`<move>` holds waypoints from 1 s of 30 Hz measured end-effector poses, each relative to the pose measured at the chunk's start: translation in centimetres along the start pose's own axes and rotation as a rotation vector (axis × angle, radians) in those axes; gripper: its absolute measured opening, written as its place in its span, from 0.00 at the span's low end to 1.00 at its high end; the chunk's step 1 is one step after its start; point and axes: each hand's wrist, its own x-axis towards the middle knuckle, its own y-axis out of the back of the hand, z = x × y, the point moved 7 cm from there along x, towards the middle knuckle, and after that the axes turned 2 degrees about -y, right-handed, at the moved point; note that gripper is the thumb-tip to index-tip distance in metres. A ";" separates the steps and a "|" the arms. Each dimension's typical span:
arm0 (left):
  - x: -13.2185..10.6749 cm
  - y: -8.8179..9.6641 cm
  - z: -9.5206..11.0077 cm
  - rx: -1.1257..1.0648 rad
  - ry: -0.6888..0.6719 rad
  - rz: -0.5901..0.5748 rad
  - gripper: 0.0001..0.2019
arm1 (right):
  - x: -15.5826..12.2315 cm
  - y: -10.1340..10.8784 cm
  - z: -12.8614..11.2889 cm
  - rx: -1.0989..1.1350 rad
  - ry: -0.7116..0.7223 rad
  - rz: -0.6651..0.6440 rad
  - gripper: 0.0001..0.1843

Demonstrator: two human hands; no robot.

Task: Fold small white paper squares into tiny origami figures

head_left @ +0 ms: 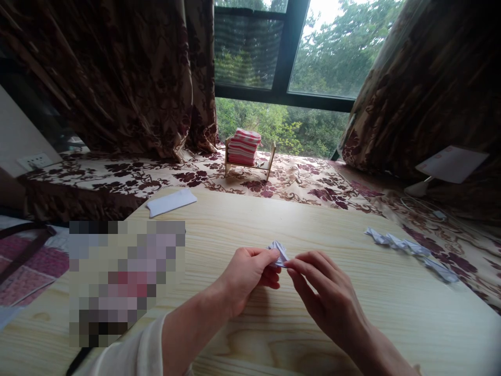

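Above the middle of the wooden table, my left hand (pixel 250 269) pinches a small folded paper piece (pixel 277 249), white with a bluish tint. Its thumb lies on top of the folds, and the fingers curl underneath. My right hand (pixel 326 290) comes from the right, its thumb and index finger pinched at the paper's lower right corner. Part of the paper is hidden behind the left thumb. Off to the right lies a row of several folded paper pieces (pixel 410 250). A stack of white paper strips (pixel 172 202) rests near the table's far left edge.
The light wooden table (pixel 219 224) meets a window seat with flowered cloth (pixel 313 180). A small wooden rack (pixel 270 162) there holds folded red-and-white striped cloths (pixel 243 148). A white lamp (pixel 450 164) stands at right. A blurred-out object (pixel 129 282) lies at left.
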 end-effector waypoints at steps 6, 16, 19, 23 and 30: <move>0.2 0.4 -0.1 -0.032 0.010 0.025 0.12 | 0.2 0.4 -0.2 -0.021 0.004 0.047 0.14; 0.2 -0.1 -0.3 -0.032 0.020 -0.043 0.10 | -0.1 0.1 -0.1 -0.031 0.029 0.008 0.13; 0.1 -0.2 -0.2 -0.012 0.010 -0.052 0.10 | 0.0 0.0 0.0 -0.036 0.023 -0.029 0.12; 0.0 -0.3 0.1 0.015 -0.030 -0.037 0.10 | 0.1 -0.1 -0.1 -0.036 0.025 -0.076 0.09; 0.0 -0.4 0.1 0.037 -0.052 -0.036 0.12 | 0.1 0.1 -0.4 -0.053 0.038 -0.049 0.08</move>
